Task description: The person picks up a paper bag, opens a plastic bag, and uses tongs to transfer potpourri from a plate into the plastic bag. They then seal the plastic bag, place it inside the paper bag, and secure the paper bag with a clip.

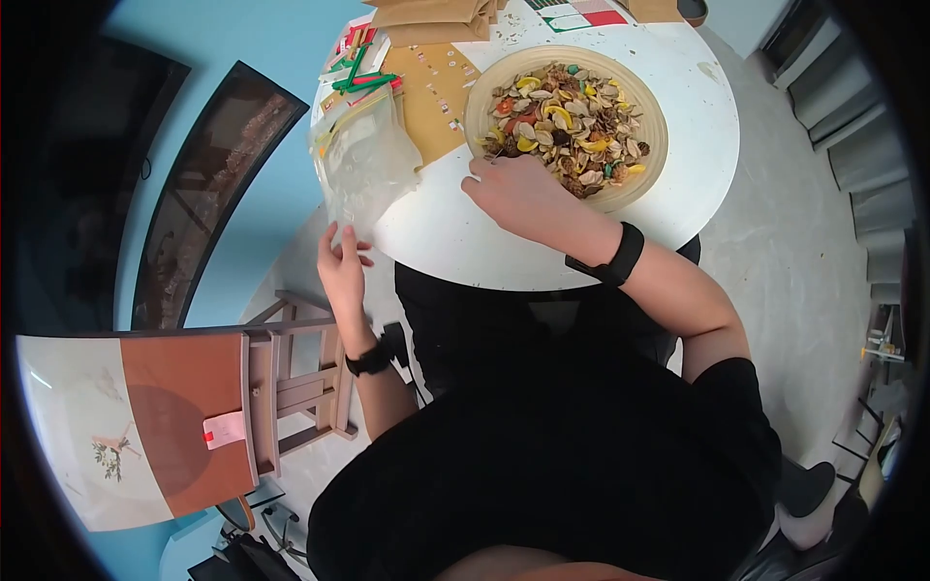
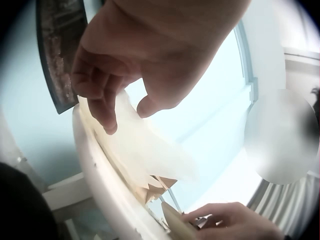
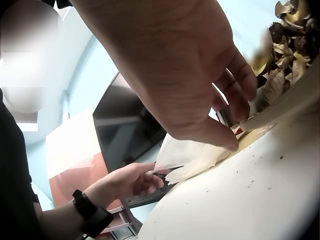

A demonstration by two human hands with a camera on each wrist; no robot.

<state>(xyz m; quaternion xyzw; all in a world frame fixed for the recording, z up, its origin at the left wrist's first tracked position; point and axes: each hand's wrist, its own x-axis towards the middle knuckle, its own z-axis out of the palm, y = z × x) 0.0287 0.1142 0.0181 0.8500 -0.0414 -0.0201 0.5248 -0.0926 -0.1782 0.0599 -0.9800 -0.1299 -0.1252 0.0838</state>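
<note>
My left hand (image 1: 342,276) is beside the table's left edge, its fingers at the near end of a translucent plastic bag (image 1: 373,160). In the left wrist view the fingers overlap the bag (image 2: 142,145), with the thumb standing apart from them. My right hand (image 1: 528,198) is at the near-left rim of a wide, pale round bowl (image 1: 651,160), its fingers bent. A mix of dried petals, pods, cones and yellow peel-like pieces (image 1: 572,121) lies in the bowl. Something small and shiny shows by the right fingers in the left wrist view; I cannot tell whether they grip it.
The white round table (image 1: 465,242) has brown paper bags (image 1: 431,19) at the back. A tan sheet with small stickers (image 1: 441,92) lies beyond the plastic bag, near green and red pens (image 1: 363,77). A wooden stand (image 1: 300,378) is left of the table.
</note>
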